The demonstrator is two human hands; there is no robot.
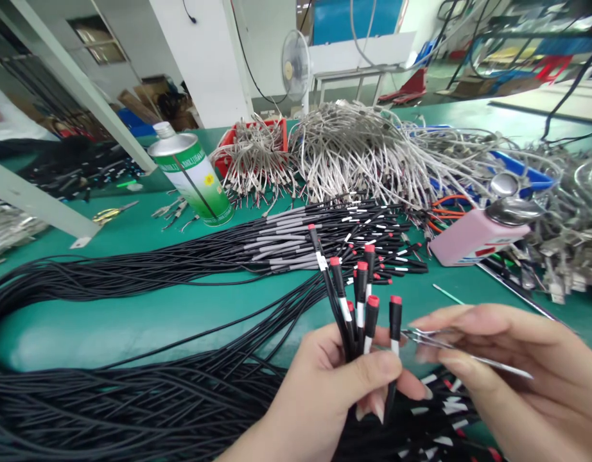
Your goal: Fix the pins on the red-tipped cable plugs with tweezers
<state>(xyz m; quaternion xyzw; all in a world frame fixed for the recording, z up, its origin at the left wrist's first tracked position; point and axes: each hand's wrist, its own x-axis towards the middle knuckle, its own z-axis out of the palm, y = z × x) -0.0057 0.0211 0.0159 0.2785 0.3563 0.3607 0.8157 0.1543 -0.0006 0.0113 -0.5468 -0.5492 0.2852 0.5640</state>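
My left hand [337, 385] is closed round a bunch of black cables [341, 285], whose red-tipped ends with white labels point up. One red-tipped cable end [395, 321] stands apart at the right of the bunch, under my thumb. My right hand [522, 366] pinches slim metal tweezers [493, 364]. Their tip is beside that separate cable end; whether it touches is unclear. Behind my hands lies a thick bundle of black cables [180, 256] with grey sleeves and white labels. More black cables [132, 410] fill the near left, running under my left hand.
A green and white metal can [192, 176] stands behind the bundle. A pink bottle [481, 234] with a metal top is at the right. Heaps of grey cables [358, 154] and a red bin [226, 144] occupy the back. Yellow-handled scissors [108, 213] lie left, by a white post [50, 205].
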